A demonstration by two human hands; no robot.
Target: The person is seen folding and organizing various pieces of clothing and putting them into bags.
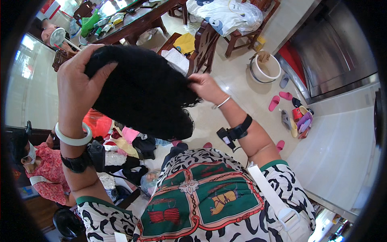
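A black fabric garment (142, 90) is stretched out in the air in front of me, its exact kind unclear. My left hand (80, 75) grips its upper left corner, with the thumb on the near side and the fingers behind. At its right edge, my right hand (207, 87) pinches the cloth near a ragged or lacy part. The garment hides the floor and some of the furniture behind it. Below it on the left lies a pile of mixed clothes (130, 142), partly covered by my left forearm.
A person in a red patterned top (51, 169) sits at left; another person (48, 30) is farther back. A carved wooden chair (207, 45) and a cluttered glass-topped table (121, 24) stand ahead. At right are a white bucket (266, 68) and scattered slippers (285, 119).
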